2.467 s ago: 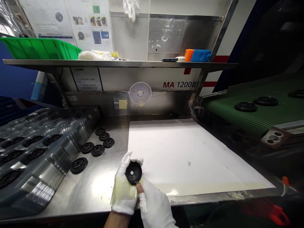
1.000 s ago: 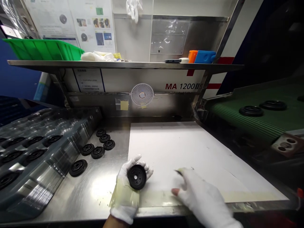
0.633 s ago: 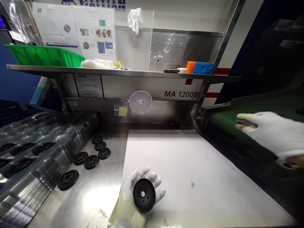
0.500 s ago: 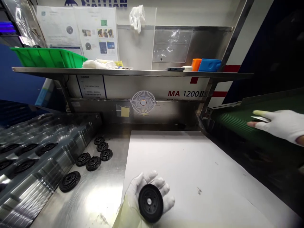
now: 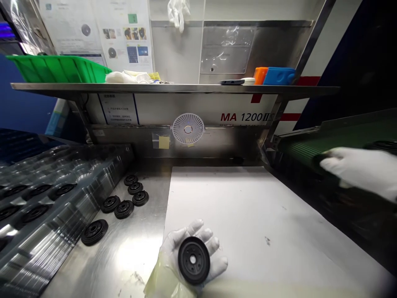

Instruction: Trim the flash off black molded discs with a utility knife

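L hand [image 5: 172,254] cradling black disc [image 5: 186,260] on spread fingers, above white sheet [image 5: 248,215]; R hand [image 5: 362,174] at green conveyor [image 5: 310,149], over another disc [image 5: 322,162], grip unclear.

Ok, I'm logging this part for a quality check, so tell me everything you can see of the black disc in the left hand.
The black disc is a round, matte part that looks like moulded rubber or plastic. Its face has a raised outer rim, a recessed ring and a small central hole. It lies face up, tilted slightly, on the palm of the white-gloved left hand, with the fingers spread behind its edge. Only the hand touches it, above the border between the steel bench and the white sheet. Its underside is hidden.
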`<action>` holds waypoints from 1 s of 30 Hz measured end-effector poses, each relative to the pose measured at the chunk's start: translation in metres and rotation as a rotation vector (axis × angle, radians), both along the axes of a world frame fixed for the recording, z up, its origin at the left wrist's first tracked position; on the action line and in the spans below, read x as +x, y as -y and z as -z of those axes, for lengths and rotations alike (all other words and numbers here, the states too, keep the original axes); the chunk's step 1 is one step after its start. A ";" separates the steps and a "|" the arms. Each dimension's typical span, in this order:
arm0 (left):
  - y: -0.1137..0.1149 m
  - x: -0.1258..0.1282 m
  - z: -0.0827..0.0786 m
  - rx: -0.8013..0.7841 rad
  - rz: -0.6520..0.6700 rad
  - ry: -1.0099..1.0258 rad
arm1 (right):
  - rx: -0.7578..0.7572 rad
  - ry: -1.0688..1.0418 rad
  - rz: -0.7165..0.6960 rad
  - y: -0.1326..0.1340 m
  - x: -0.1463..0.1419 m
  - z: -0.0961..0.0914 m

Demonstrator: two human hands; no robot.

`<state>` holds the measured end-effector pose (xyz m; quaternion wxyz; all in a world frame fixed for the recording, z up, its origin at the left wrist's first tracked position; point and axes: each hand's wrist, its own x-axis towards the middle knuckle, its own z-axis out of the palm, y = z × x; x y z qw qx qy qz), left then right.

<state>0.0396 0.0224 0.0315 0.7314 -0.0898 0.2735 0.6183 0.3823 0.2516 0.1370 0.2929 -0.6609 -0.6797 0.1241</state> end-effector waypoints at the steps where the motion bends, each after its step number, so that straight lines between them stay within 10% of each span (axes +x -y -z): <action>1: 0.002 -0.001 0.001 -0.005 0.007 0.000 | -0.054 0.055 0.016 0.026 -0.029 0.009; 5: 0.010 -0.007 0.001 -0.025 0.026 -0.003 | -0.467 -0.083 -0.391 0.102 -0.130 0.079; 10: 0.019 -0.021 0.003 -0.110 0.025 -0.095 | -0.535 -0.085 -0.458 0.121 -0.169 0.142; 16: 0.037 -0.036 0.008 0.088 0.019 0.003 | -0.309 -0.320 -0.451 0.146 -0.144 0.110; 23: 0.038 -0.030 0.018 0.122 0.057 -0.160 | -0.587 -0.893 -0.339 0.202 -0.155 0.100; 30: 0.039 -0.032 0.029 0.260 0.105 -0.032 | -0.315 -1.345 -0.239 0.212 -0.173 0.104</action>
